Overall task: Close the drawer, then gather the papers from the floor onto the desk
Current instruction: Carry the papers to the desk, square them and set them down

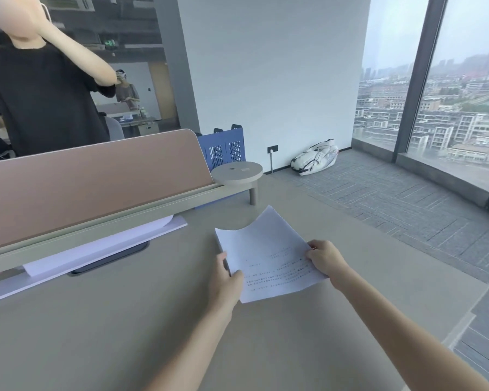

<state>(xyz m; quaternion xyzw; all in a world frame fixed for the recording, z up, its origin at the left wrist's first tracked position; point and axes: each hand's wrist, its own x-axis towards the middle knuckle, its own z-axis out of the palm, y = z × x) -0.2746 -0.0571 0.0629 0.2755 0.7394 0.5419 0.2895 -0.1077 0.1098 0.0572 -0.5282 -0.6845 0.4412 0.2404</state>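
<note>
Two hands grip one sheaf of papers above worktop: left hand fingers pinch near-left edge, right hand fingers pinch right edge. Sheet count unclear.

I'm seeing soft, hazy daylight coming in from the window on the right; shadows are lying faint on the desk, and wide-angle distortion is bending the edges.

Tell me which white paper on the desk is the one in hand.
The printed papers, pinched by the left hand and right hand. The other white sheet lies untouched under the partition.
</note>
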